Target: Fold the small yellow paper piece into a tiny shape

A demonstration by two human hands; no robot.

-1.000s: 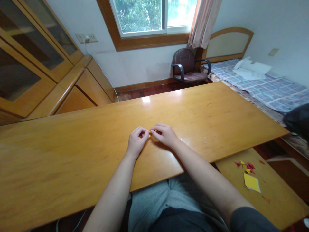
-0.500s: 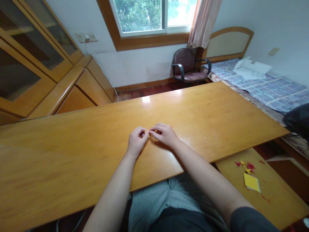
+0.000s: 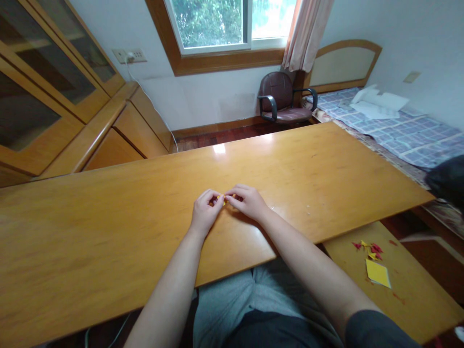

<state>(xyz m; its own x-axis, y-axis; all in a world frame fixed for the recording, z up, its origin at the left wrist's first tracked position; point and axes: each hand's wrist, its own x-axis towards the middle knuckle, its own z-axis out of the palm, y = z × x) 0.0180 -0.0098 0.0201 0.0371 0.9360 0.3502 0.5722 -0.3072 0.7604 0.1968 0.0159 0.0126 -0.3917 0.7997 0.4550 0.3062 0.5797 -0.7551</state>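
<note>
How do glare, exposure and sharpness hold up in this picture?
Head view: glare spots on the table near its far edge; head view: window's right pane nearly washed out; head view: yellow piece between left hand and right hand too small to make out folds.

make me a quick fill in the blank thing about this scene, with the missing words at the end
The left hand and the right hand hold a small piece of paper coloured ____.
The square sheet lies on the board at the person's ____ side.
The pink cloth hanging at the window is a ____.

Missing words: yellow; right; curtain.
</note>
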